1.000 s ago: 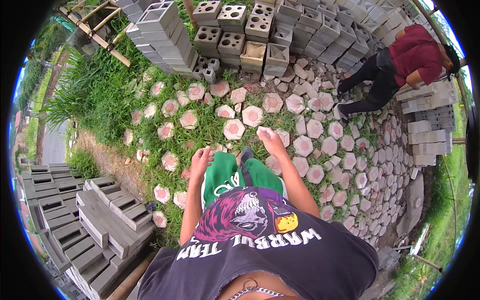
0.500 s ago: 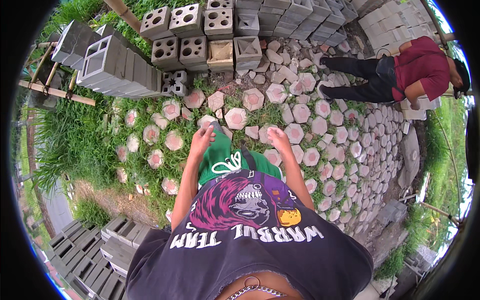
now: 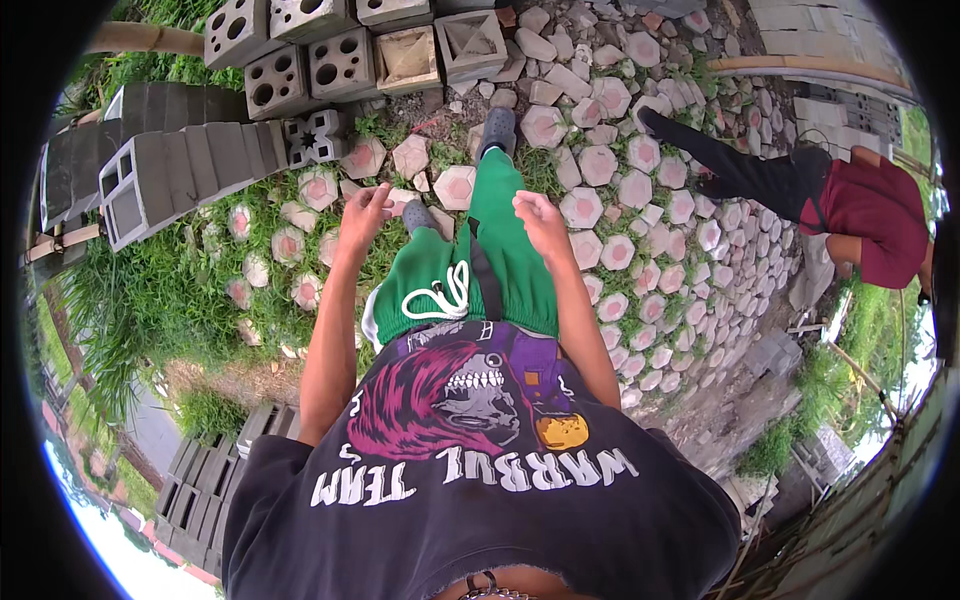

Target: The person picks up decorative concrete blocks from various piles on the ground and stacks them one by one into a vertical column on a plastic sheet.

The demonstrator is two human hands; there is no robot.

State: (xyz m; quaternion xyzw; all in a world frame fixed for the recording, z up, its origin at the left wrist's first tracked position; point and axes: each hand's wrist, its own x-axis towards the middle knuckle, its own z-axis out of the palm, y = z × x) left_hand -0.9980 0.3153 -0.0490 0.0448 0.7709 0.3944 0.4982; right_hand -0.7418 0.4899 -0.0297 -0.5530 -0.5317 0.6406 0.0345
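Observation:
My left hand (image 3: 366,212) hangs in front of my left hip, its fingers loosely bent and apart, with nothing in them. Level with it, my right hand (image 3: 542,222) is curled closed beside my green trousers (image 3: 512,265), and no object shows in it. Neither hand touches anything. Ahead of my feet stand stacked concrete ventilation blocks, including a block with round holes (image 3: 276,82) and a block with a sunken square face (image 3: 470,46). A small patterned block (image 3: 316,138) sits at the stack's left end, nearest to my left hand.
Hexagonal paving stones (image 3: 541,127) lie spaced in the grass underfoot. A row of hollow blocks (image 3: 190,178) stands at left, with more stacked blocks (image 3: 185,510) behind at lower left. Another person (image 3: 875,225) in a maroon shirt bends at right, beside pale stacked blocks (image 3: 825,112).
I have stepped nearer the block stack, with my right foot now forward. Both hands stay raised and empty. The person at right has shifted lower in the view, a leg stretched toward the paving.

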